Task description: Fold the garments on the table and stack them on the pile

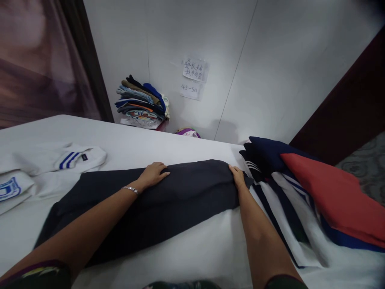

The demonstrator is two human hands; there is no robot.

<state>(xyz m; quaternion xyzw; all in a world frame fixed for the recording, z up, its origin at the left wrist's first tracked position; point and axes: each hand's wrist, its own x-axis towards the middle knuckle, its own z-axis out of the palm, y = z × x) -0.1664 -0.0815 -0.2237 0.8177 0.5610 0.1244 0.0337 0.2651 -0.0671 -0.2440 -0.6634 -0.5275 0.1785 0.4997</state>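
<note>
A dark grey garment [186, 196], folded into a long shape, lies across the white table; its exact kind cannot be made out. My left hand [153, 174] rests flat on its far edge, thumb apart from the fingers, with a bracelet at the wrist. At the garment's right end, my right hand [237, 176] grips the edge between thumb and fingers, some of which are hidden. A white garment with blue stripes [72, 160] lies to the left, partly beside the dark one.
To the right are a folded red garment [333, 196] and a pile with navy cloth [270, 150] and white pieces. Beyond the white table's [204, 150] far edge, a clothes stack [141, 104] stands by the wall. Handwritten paper signs [195, 69] hang there. A curtain [45, 60] is at left.
</note>
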